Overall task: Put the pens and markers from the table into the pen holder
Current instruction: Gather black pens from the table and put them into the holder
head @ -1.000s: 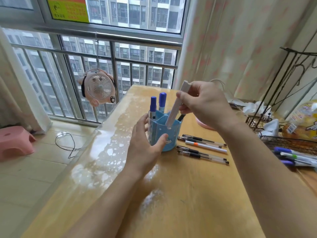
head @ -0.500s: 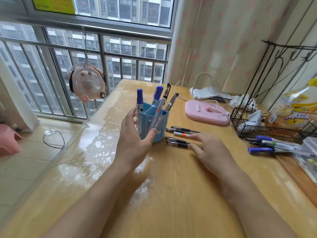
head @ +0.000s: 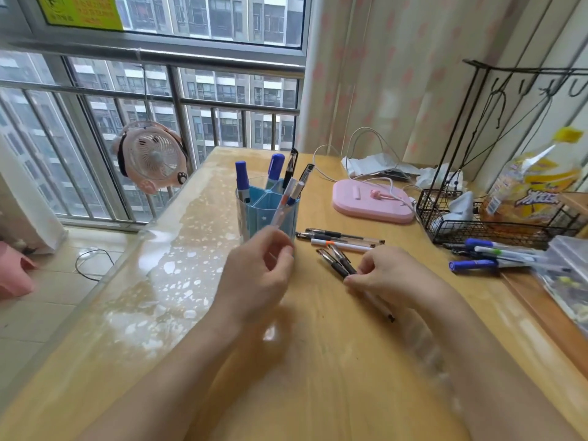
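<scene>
Right hand: the right hand (head: pixel 386 275) is closed on a pair of black-gripped pens (head: pixel 339 261), thumb and fingertips pinching their barrels; the pens' tips angle up off the surface (head: pixel 334 361) toward the holder, and one clear barrel runs out from under the palm toward the near edge.
Left hand: the left hand (head: pixel 259 275) curls loosely just in front of the pen holder (head: pixel 269 214), fingers half bent and holding nothing; whether they touch its wall cannot be told.
Pen holder: blue, split into compartments, upright near the surface's left edge; two blue-capped markers (head: pixel 257 175) stand in its far sections, with black-clipped pens and a white marker leaning toward the right.
Loose pens: two clear pens with black grips (head: pixel 340 235) and a white marker with an orange band (head: pixel 342 245) lie side by side on the surface, just right of the holder and just beyond the right hand.
Right edge: more blue and green markers (head: pixel 486 254) lie in front of a black wire basket (head: pixel 477 229).
Far edge: a pink lamp base (head: pixel 366 198) with a white cable.
Window side: a pink fan (head: pixel 151 157) hangs off the rail.
</scene>
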